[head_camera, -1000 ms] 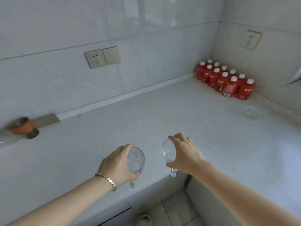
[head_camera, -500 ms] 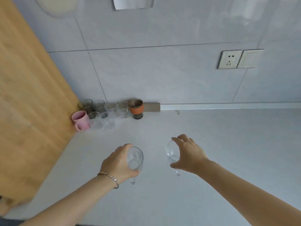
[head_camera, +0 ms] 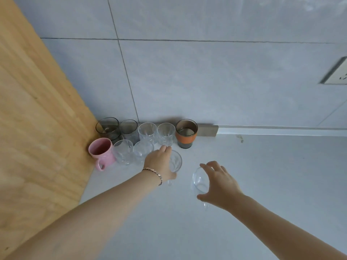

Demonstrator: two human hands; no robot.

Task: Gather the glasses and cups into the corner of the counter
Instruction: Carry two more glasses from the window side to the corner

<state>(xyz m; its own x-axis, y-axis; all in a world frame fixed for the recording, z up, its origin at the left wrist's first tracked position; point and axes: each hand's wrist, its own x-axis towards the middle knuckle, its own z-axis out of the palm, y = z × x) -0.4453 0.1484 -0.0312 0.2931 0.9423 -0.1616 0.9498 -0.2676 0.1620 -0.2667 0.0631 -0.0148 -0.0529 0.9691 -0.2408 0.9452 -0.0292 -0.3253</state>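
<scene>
My left hand (head_camera: 159, 163) is shut on a clear stemmed glass (head_camera: 176, 162), held just in front of the group of cups in the corner. My right hand (head_camera: 219, 182) grips a second clear stemmed glass (head_camera: 200, 182) over the white counter (head_camera: 262, 184), to the right of the first. In the corner stand a pink mug (head_camera: 101, 152), two smoky glasses (head_camera: 109, 128), several clear tumblers (head_camera: 148, 131) and a cup with an orange band (head_camera: 186, 133).
A wooden panel (head_camera: 37, 128) closes the corner on the left. Grey wall tiles rise behind the cups, with a socket plate (head_camera: 336, 74) at the far right. A grey skirting strip (head_camera: 206, 130) runs along the wall's foot.
The view has closed in on the corner. Both hands carried their glasses toward the cups; the left one now reaches the front row.
</scene>
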